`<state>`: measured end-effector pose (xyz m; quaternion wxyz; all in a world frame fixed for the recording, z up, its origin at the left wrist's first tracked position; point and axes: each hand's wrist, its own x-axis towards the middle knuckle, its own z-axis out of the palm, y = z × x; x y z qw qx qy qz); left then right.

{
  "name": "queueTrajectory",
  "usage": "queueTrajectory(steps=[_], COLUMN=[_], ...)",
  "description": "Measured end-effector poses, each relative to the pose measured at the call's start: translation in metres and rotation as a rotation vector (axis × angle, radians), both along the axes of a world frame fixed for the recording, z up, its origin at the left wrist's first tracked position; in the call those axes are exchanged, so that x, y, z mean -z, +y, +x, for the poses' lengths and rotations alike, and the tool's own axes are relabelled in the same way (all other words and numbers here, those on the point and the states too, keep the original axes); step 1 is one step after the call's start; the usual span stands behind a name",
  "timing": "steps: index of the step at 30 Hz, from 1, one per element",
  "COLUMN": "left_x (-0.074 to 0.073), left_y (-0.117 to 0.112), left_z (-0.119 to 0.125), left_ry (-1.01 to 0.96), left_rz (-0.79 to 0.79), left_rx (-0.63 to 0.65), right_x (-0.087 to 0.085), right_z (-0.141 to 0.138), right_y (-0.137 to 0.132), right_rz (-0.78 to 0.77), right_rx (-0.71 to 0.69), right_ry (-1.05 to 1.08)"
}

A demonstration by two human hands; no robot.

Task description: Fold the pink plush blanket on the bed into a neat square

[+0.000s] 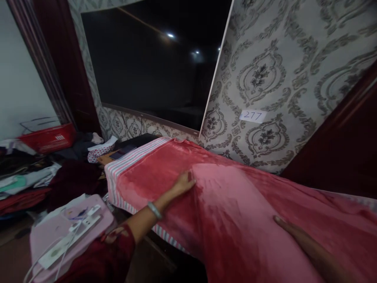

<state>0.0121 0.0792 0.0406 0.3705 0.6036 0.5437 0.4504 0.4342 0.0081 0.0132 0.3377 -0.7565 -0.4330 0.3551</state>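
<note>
A red and pink plush cloth [235,192] lies spread over a table-like surface, with a fold or seam running down its middle. At the top of that fold is my left hand [184,184], its fingers bent and closed on the plush edge. My left wrist wears a silvery bangle. From the lower right, my right hand [290,228] rests along the pink part of the plush. One digit shows stretched out; the other fingers are hidden. Under the plush, a striped cloth [141,155] shows along the left end and front edge.
At the lower left, a pink padded seat [103,212] bears a white power strip [70,239] with cables. Clothes [26,181] and a red basket [48,137] are farther left. A dark phone-like slab [122,152] lies behind the striped end. A television [153,63] hangs on the patterned wall.
</note>
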Motion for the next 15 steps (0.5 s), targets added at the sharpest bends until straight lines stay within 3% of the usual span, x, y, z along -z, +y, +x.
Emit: queueTrajectory(steps=[2, 4, 8, 13, 15], left_x=[0.023, 0.033, 0.035, 0.034, 0.03], left_y=[-0.026, -0.047, -0.074, -0.082, -0.078], left_z=[-0.009, -0.012, 0.006, 0.042, 0.047], left_ry=[-0.058, -0.243, -0.662, -0.899, -0.939], left_rz=[-0.099, -0.247, -0.388, -0.393, -0.372], left_rx=[0.018, 0.071, 0.197, 0.142, 0.195], right_x=[0.001, 0.0, -0.002, -0.013, -0.02], right_z=[0.004, 0.004, 0.002, -0.003, -0.005], right_y=[0.003, 0.005, 0.003, -0.002, -0.006], right_rz=[-0.011, 0.009, 0.049, 0.023, 0.014], right_rx=[0.019, 0.03, 0.059, -0.002, -0.036], right_ry=[-0.025, -0.058, -0.05, 0.003, 0.084])
